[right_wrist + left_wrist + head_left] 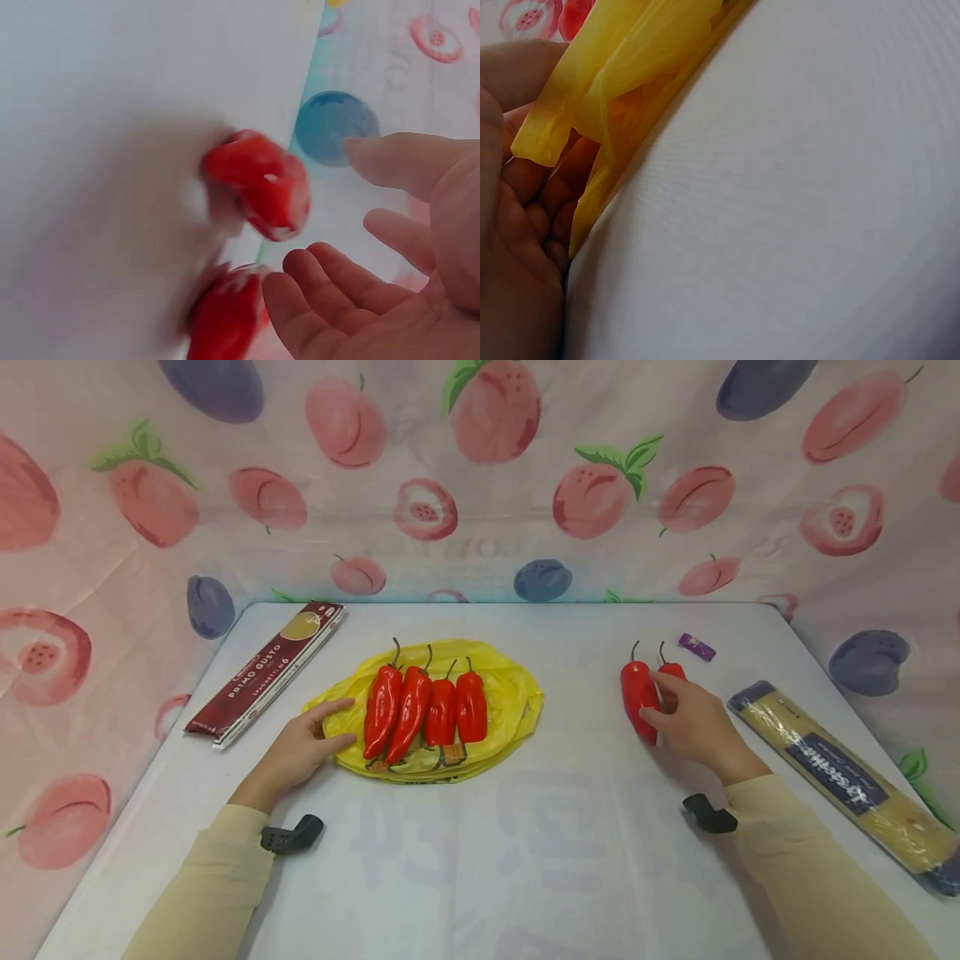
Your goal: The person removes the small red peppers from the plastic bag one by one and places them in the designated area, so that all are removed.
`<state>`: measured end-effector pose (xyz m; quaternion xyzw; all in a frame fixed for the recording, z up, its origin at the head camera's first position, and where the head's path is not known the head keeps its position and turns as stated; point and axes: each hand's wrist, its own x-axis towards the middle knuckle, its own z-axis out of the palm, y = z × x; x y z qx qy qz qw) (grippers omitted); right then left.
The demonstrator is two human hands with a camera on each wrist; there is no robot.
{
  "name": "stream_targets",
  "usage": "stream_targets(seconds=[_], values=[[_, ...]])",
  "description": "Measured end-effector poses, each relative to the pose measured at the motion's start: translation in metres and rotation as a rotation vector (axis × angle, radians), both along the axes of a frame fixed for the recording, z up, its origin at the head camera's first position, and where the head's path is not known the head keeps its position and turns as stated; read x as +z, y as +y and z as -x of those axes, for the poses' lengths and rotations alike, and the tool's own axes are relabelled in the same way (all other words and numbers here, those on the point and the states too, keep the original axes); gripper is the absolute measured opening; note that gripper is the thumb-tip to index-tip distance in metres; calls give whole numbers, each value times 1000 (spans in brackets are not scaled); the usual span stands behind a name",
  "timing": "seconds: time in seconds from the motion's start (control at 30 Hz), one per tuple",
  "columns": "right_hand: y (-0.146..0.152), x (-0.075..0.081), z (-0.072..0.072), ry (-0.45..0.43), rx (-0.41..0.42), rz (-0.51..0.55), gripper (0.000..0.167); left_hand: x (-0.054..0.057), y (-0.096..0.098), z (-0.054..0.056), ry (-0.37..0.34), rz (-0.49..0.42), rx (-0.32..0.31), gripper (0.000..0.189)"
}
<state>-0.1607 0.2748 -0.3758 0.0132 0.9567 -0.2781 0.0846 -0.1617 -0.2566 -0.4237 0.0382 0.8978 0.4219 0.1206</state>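
Several glossy red chili peppers lie side by side on a flattened yellow plastic bag. At the bag's left edge is my left hand; in the left wrist view its fingers curl round the crinkled bag edge. My right hand reaches to two more chili peppers on the right. Its thumb and fingertips are right at the nearer pepper, while the other pepper is partly hidden behind the hand. The right wrist view shows relaxed, spread fingers beside a blurred pepper.
A dark red spaghetti packet lies slanted at the table's left side. Along the right side is a long clear pasta packet, next to my right forearm. A small purple packet lies behind the right-hand peppers. Fruit-patterned cloth rises behind the white table.
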Motion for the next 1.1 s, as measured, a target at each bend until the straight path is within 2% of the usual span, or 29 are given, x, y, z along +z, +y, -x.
stream_targets(seconds=[0.17,0.4,0.67,1.1], values=[[-12,11,-1,31,28,12,73,1,0,-1,1,-1,3,66],[-35,15,0,81,97,15,68,2,2,-2,2,-11,2,65],[-63,17,1,53,145,88,69,2,1,-2,-3,-7,3,66],[-121,18,2,76,269,154,66,4,2,-2,-5,0,3,66]])
